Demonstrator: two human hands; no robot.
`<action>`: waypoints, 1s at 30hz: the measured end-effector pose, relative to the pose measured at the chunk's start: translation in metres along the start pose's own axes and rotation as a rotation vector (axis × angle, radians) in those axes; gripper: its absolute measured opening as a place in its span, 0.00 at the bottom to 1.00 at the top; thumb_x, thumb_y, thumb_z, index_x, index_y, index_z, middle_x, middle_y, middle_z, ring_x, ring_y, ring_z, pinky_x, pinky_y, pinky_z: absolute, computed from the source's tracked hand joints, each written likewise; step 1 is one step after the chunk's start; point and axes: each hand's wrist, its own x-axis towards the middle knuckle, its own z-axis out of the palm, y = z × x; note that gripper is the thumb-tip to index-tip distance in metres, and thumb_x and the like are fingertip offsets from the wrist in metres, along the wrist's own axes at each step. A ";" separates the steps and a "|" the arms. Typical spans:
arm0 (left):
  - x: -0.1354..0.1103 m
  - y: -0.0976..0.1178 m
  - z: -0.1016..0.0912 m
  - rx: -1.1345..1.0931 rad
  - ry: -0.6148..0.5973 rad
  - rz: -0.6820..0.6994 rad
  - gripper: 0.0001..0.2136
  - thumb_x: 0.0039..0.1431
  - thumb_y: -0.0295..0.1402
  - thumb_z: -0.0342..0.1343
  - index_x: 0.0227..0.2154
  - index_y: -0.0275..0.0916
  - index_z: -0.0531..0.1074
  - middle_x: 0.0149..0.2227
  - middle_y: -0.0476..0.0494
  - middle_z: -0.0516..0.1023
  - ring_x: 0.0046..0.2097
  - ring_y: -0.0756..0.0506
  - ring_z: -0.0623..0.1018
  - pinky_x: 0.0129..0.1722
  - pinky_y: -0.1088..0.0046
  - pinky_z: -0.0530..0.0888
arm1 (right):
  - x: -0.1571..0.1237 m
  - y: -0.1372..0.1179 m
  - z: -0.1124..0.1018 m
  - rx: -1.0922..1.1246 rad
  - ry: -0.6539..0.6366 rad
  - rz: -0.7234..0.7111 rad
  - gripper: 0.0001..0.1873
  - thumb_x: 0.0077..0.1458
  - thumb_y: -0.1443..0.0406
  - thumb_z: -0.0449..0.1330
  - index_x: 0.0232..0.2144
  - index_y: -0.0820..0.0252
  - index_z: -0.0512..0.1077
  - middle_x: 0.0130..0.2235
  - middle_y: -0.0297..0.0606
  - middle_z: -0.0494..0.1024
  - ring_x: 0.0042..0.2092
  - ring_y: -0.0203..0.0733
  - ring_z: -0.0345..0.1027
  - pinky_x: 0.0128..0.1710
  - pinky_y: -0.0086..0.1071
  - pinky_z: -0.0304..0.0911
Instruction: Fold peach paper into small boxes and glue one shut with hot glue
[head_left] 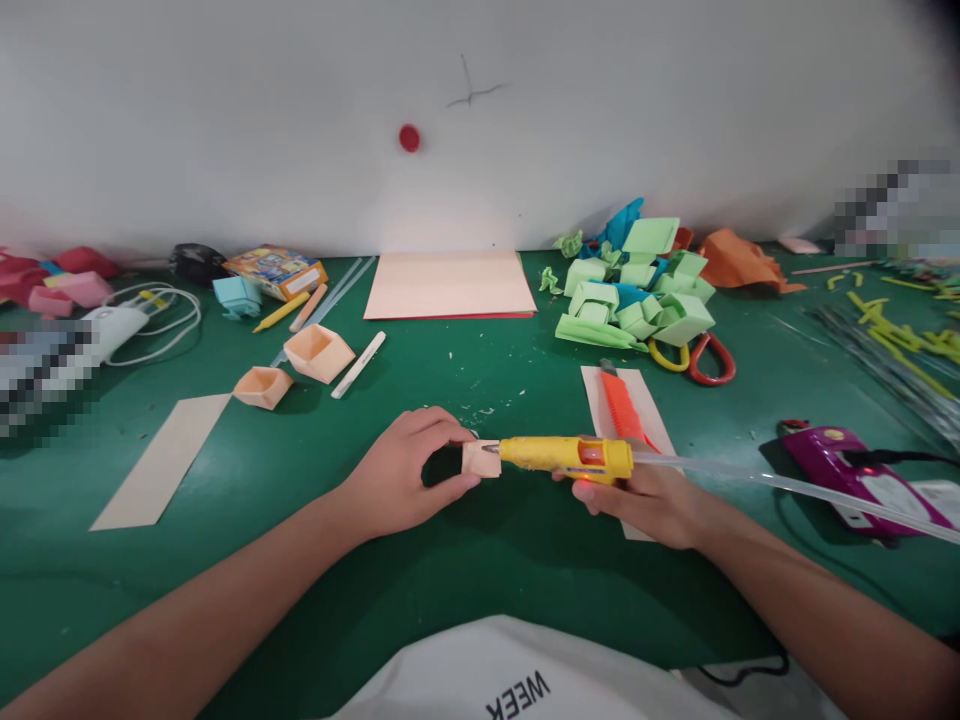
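Between the thumb and fingers of my left hand [409, 470] is a small peach paper piece [484, 460], pinched at its left side. My right hand [637, 495] grips a yellow hot glue gun [559, 455], with a clear glue stick [795, 485] trailing out of its back end to the right. The gun's metal nozzle meets the paper piece at its right part; whether glue is coming out I cannot tell. Beyond my right hand an orange utility knife [622, 405] lies on a peach paper strip [652, 395], both partly hidden by that hand.
Two folded peach paper boxes [319, 352], a white stick [358, 365] and a peach strip [161, 465] lie left. Peach sheets [450, 285] rest against the wall. Green paper pieces [637, 290], scissors [709, 360] and a purple power strip [847, 470] are to the right.
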 end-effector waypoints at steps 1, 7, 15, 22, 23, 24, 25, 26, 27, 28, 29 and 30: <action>0.000 0.000 0.000 0.001 0.001 0.001 0.14 0.63 0.41 0.59 0.48 0.41 0.73 0.47 0.42 0.76 0.49 0.42 0.75 0.53 0.60 0.71 | 0.000 0.000 0.000 -0.007 0.006 -0.014 0.22 0.62 0.47 0.58 0.39 0.58 0.78 0.31 0.38 0.78 0.31 0.41 0.72 0.28 0.31 0.69; 0.000 0.000 0.000 0.005 -0.001 -0.008 0.14 0.63 0.41 0.59 0.48 0.42 0.73 0.47 0.42 0.75 0.50 0.41 0.75 0.53 0.59 0.71 | -0.001 0.003 0.001 0.015 -0.009 0.049 0.24 0.61 0.44 0.57 0.38 0.58 0.77 0.31 0.38 0.78 0.33 0.43 0.73 0.27 0.30 0.68; 0.000 0.000 0.000 -0.004 -0.010 -0.005 0.14 0.63 0.41 0.59 0.49 0.42 0.73 0.47 0.42 0.75 0.49 0.42 0.75 0.52 0.60 0.71 | -0.003 -0.007 -0.001 -0.036 -0.070 0.236 0.33 0.56 0.35 0.52 0.28 0.57 0.73 0.29 0.39 0.77 0.29 0.42 0.70 0.24 0.31 0.64; 0.001 -0.001 0.001 -0.002 0.000 0.004 0.14 0.63 0.41 0.59 0.48 0.42 0.73 0.46 0.42 0.75 0.49 0.42 0.75 0.52 0.61 0.71 | -0.003 -0.013 -0.001 -0.024 -0.070 0.229 0.32 0.56 0.36 0.53 0.26 0.57 0.72 0.28 0.38 0.76 0.29 0.41 0.70 0.23 0.30 0.63; 0.001 -0.001 0.000 -0.002 0.000 0.004 0.14 0.63 0.41 0.59 0.48 0.42 0.73 0.47 0.42 0.75 0.49 0.42 0.75 0.52 0.61 0.71 | -0.003 -0.012 -0.001 -0.018 -0.067 0.232 0.32 0.56 0.36 0.54 0.27 0.57 0.72 0.28 0.38 0.76 0.29 0.42 0.70 0.23 0.30 0.63; 0.001 0.000 0.000 -0.003 -0.001 0.001 0.14 0.63 0.41 0.59 0.48 0.42 0.73 0.47 0.42 0.75 0.49 0.42 0.75 0.52 0.61 0.71 | -0.004 -0.011 -0.001 -0.007 -0.062 0.234 0.32 0.56 0.36 0.54 0.28 0.57 0.73 0.28 0.39 0.76 0.29 0.41 0.70 0.23 0.30 0.63; 0.000 0.000 0.000 -0.004 -0.003 -0.002 0.14 0.63 0.41 0.59 0.48 0.42 0.73 0.47 0.42 0.75 0.49 0.42 0.75 0.52 0.61 0.71 | -0.004 -0.010 0.000 0.011 -0.055 0.235 0.31 0.56 0.36 0.55 0.30 0.57 0.74 0.29 0.39 0.77 0.29 0.41 0.70 0.23 0.30 0.64; 0.000 0.000 0.000 -0.005 -0.006 -0.004 0.14 0.63 0.41 0.59 0.48 0.42 0.73 0.47 0.42 0.75 0.50 0.42 0.75 0.52 0.61 0.71 | -0.004 -0.008 0.000 0.034 -0.050 0.227 0.30 0.57 0.37 0.55 0.33 0.57 0.75 0.31 0.39 0.77 0.30 0.41 0.70 0.24 0.30 0.64; -0.001 0.001 -0.001 -0.005 -0.006 -0.004 0.14 0.63 0.41 0.59 0.48 0.42 0.73 0.47 0.42 0.75 0.50 0.42 0.75 0.53 0.61 0.71 | -0.004 -0.006 0.000 0.056 -0.047 0.213 0.30 0.58 0.38 0.55 0.37 0.57 0.76 0.32 0.38 0.78 0.30 0.41 0.70 0.24 0.30 0.65; -0.001 0.001 -0.001 -0.005 -0.007 -0.003 0.14 0.63 0.41 0.59 0.48 0.42 0.73 0.47 0.43 0.75 0.50 0.42 0.75 0.52 0.61 0.71 | -0.004 -0.004 0.000 0.073 -0.044 0.190 0.30 0.59 0.39 0.55 0.41 0.58 0.76 0.32 0.38 0.78 0.31 0.41 0.70 0.25 0.30 0.66; -0.001 0.001 -0.002 -0.003 -0.007 -0.001 0.13 0.63 0.41 0.59 0.48 0.42 0.73 0.47 0.43 0.76 0.49 0.42 0.75 0.52 0.61 0.71 | -0.003 -0.002 0.000 0.084 -0.046 0.163 0.30 0.60 0.40 0.55 0.44 0.58 0.76 0.33 0.38 0.77 0.31 0.40 0.71 0.27 0.30 0.67; 0.000 0.002 -0.002 -0.001 -0.009 0.001 0.13 0.64 0.41 0.58 0.47 0.42 0.73 0.46 0.43 0.76 0.49 0.42 0.75 0.52 0.61 0.71 | -0.003 0.000 0.000 0.087 -0.050 0.135 0.30 0.61 0.41 0.55 0.46 0.58 0.76 0.33 0.38 0.77 0.31 0.40 0.71 0.28 0.30 0.68</action>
